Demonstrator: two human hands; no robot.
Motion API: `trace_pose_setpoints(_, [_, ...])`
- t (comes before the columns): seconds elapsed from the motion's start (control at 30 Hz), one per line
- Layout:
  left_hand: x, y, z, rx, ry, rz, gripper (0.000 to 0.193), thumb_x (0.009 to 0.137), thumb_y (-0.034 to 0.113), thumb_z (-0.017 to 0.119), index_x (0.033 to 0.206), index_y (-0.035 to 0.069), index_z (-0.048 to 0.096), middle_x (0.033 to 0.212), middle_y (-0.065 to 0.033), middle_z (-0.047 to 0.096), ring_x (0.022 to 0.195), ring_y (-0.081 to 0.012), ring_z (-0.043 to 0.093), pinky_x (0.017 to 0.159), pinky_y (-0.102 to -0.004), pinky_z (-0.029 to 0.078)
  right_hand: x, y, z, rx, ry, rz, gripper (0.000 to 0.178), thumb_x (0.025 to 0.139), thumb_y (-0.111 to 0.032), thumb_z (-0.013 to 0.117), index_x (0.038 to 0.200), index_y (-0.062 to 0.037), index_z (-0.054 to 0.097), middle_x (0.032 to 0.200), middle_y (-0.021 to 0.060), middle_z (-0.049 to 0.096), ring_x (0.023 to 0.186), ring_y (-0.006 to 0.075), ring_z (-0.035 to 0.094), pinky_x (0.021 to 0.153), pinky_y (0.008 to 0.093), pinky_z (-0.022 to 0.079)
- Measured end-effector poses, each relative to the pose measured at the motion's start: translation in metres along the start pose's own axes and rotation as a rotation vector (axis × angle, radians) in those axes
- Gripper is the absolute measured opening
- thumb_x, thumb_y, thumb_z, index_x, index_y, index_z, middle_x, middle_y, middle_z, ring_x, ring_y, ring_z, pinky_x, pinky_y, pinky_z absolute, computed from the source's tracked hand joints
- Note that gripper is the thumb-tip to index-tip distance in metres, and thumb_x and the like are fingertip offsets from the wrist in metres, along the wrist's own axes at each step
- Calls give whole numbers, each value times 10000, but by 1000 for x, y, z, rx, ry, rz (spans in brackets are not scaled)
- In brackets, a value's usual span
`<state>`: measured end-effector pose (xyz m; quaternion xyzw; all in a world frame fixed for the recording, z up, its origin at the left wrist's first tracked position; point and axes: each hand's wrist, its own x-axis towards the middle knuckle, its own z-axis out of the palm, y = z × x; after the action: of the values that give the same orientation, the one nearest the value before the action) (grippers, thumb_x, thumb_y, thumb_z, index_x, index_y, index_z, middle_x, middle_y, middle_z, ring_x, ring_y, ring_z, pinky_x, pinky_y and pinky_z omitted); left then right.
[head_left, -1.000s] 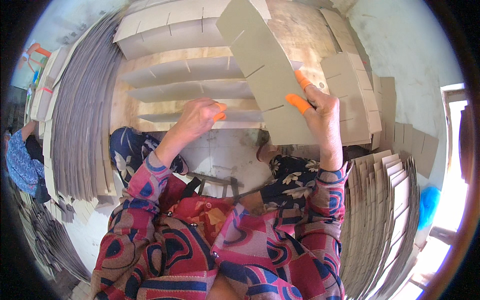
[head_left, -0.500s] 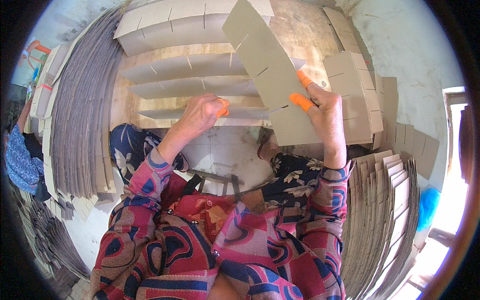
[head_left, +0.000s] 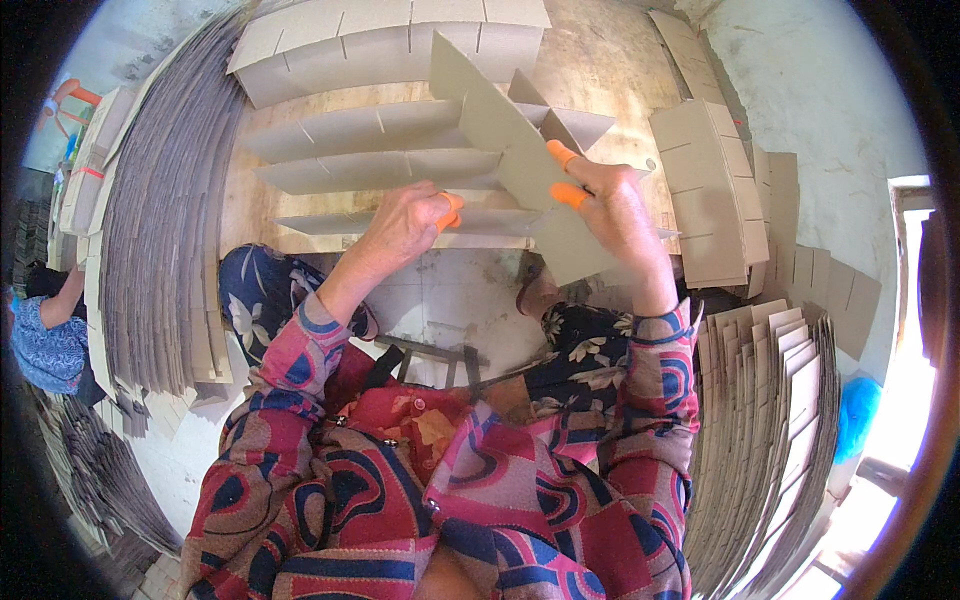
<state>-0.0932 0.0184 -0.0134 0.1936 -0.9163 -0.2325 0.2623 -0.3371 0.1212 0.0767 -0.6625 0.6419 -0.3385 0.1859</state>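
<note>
Three long grey cardboard strips with slots stand on edge, roughly parallel: a far strip [head_left: 340, 132], a middle strip [head_left: 370, 168] and a near strip [head_left: 330, 224]. My left hand [head_left: 400, 228], orange covers on its fingertips, pinches the near strip's upper edge. Slanting across all three is a slotted cardboard divider [head_left: 490, 125], held at its right side by my right hand [head_left: 615, 210], which also wears orange finger covers. The divider hides where its slots meet the strips. Behind it shows another cardboard crosspiece [head_left: 528, 92].
Folded slotted cardboard [head_left: 390, 50] lies at the back of the wooden board [head_left: 620, 60]. Tall cardboard stacks stand at left [head_left: 165, 230] and lower right [head_left: 755, 430]. More slotted sheets [head_left: 700, 190] lie at right. Another person's arm [head_left: 65, 300] shows at far left.
My right hand has moved left and slightly up, lowering and tipping the divider more upright across the strips. The crosspiece behind has come into view. My left hand has barely moved.
</note>
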Motion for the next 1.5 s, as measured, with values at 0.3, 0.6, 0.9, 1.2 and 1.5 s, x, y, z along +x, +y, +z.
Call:
trace_pose_setpoints(0.3, [0, -9, 6, -44, 50, 45, 190, 733, 55, 720, 917, 23, 682, 727, -132, 635, 672, -291, 595, 586, -386, 474, 5, 27, 44, -453, -202, -3, 224, 868, -222, 627, 1011, -55, 672, 820, 186, 650, 794, 375, 635, 681, 453, 506])
trace_pose_setpoints(0.6, [3, 16, -9, -9, 51, -73, 285, 694, 156, 791, 930, 36, 687, 772, -127, 669, 657, -296, 604, 620, -381, 495, -27, 135, -65, -743, 459, 422, 396, 818, -226, 696, 1198, -155, 610, 1148, 121, 634, 1046, 284, 608, 841, 393, 500])
trace_pose_setpoints(0.9, [2, 12, -10, 49, 58, -86, 357, 676, 181, 809, 972, 22, 686, 836, -163, 684, 695, -306, 626, 635, -375, 516, -115, 218, -106, -1157, 295, 988, 774, 765, -348, 751, 1408, -175, 355, 1305, 133, 528, 1191, 359, 495, 903, 547, 434])
trace_pose_setpoints(1.2, [0, 8, -4, 65, 58, -35, 339, 671, 165, 811, 940, 11, 675, 825, -152, 688, 678, -289, 622, 597, -366, 504, -124, 237, -126, -1008, 496, 846, 472, 779, -422, 713, 1130, -126, 603, 1026, 190, 661, 956, 364, 628, 760, 482, 501])
trace_pose_setpoints(1.5, [-2, 10, -14, 68, 68, -101, 344, 672, 177, 812, 941, 15, 672, 810, -143, 679, 645, -288, 614, 569, -360, 495, -107, 182, -152, -905, 1113, 771, 230, 886, -325, 621, 989, -120, 642, 833, 148, 683, 776, 328, 664, 653, 429, 515])
